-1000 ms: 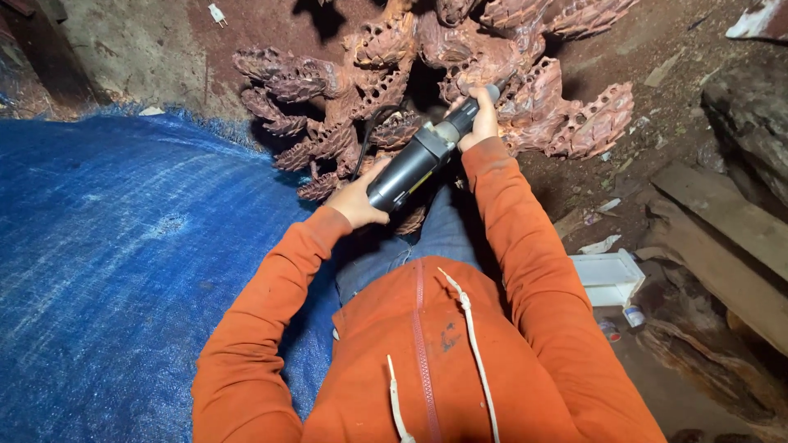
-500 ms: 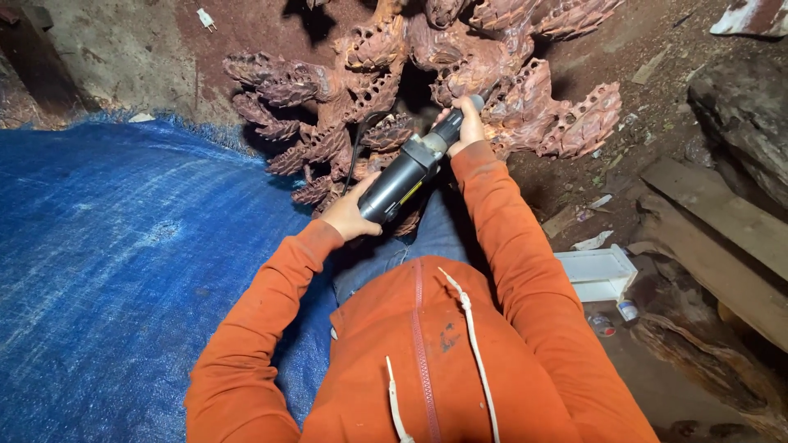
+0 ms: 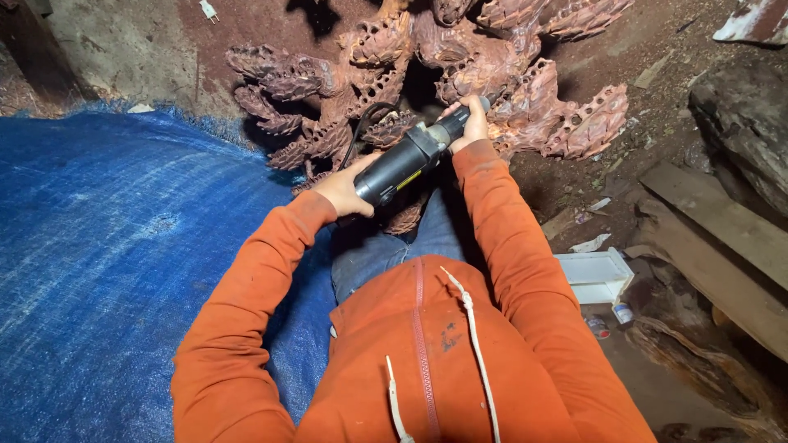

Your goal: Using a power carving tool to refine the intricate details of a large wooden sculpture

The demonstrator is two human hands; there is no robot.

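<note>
Reddish-brown carved wood point(image 3: 492, 90), scaled like pinecones, sat just beyond both hands in the head view. Left hand point(image 3: 345, 187) was wrapped tight around the rear of the black power tool point(image 3: 408, 162); right hand point(image 3: 469, 123) was clamped on its nose, pressed right against the carving. Cord point(image 3: 361, 123) looped above the left hand. Blue tarp point(image 3: 107, 271) lay out past the left hand, white box point(image 3: 597, 275) below the right elbow. Risk, as I judged it: the bit catching a scale and kicking toward those close fingers, or snagging the cord.
</note>
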